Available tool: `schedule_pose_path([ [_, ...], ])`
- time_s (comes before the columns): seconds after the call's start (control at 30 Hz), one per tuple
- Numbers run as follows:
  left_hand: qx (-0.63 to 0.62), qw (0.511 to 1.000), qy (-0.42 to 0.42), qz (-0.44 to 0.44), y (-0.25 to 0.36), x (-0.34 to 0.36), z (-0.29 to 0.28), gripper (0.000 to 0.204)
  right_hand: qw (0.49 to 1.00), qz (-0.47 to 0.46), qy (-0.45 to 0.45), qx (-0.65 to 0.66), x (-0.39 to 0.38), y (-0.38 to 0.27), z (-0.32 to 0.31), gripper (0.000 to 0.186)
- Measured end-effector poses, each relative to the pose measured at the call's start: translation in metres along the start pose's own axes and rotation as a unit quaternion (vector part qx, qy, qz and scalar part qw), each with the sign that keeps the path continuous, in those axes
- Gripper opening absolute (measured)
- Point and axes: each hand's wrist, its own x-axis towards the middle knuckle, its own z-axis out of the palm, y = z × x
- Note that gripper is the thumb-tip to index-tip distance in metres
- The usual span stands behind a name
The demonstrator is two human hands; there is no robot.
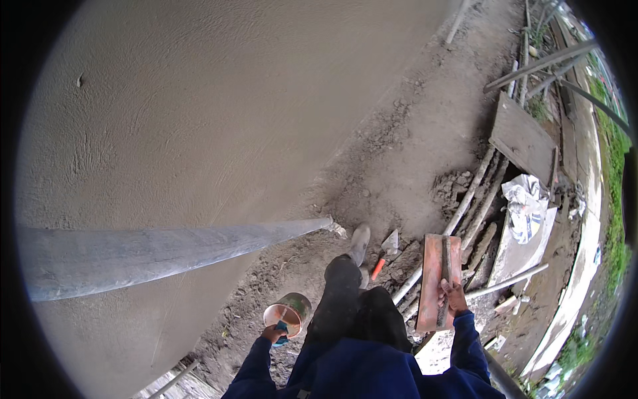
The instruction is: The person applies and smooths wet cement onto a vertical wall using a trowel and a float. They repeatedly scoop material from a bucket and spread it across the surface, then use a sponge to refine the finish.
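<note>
My right hand (453, 297) is closed on a plastering float (430, 272), a long reddish board with a dark handle strip down its middle. At the lower middle, my left hand (272, 334) is closed on a small blue-green thing (281, 328), whose kind I cannot make out. It is at the near rim of a round bucket (297, 306) with a pale inside, which stands on the dirt by my leg. A pointed trowel (391, 243) with an orange handle lies on the ground beyond my knees, left of the float.
A grey plastered wall (199, 120) fills the left side, crossed by a thick slanting pole (166, 256). Wooden poles (475, 193), a board (524, 136) and a white sack (525, 206) lie to the right. Loose dirt (425, 133) runs along the wall's foot.
</note>
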Motion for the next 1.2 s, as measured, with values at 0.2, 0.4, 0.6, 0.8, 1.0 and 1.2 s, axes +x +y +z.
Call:
schedule_pose_path([
  [0.2, 0.022, 1.000, -0.007, -0.013, 0.038, 0.030, 0.047, 0.037, 0.994, -0.081, -0.073, 0.028, 0.051, -0.119, 0.049, 0.034],
  [0.4, -0.001, 1.000, 0.026, -0.007, 0.125, 0.048, 0.100, 0.036, 0.980, -0.036, -0.183, -0.071, 0.145, -0.246, 0.123, 0.035],
  [0.6, -0.061, 0.995, 0.074, -0.005, 0.160, 0.043, 0.151, 0.049, 0.907, -0.046, -0.260, -0.329, 0.180, -0.346, 0.192, 0.051],
  [0.8, -0.179, 0.978, 0.102, -0.023, 0.194, 0.068, 0.204, 0.070, 0.704, -0.355, -0.322, -0.524, 0.195, -0.402, 0.245, 0.045],
  [1.0, -0.331, 0.926, 0.184, -0.011, 0.290, 0.052, 0.236, 0.037, 0.528, -0.404, -0.357, -0.657, 0.247, -0.427, 0.246, 0.051],
  [1.2, -0.445, 0.826, 0.340, -0.060, 0.279, 0.070, 0.290, 0.041, 0.443, -0.347, -0.423, -0.710, 0.309, -0.459, 0.234, 0.050],
])
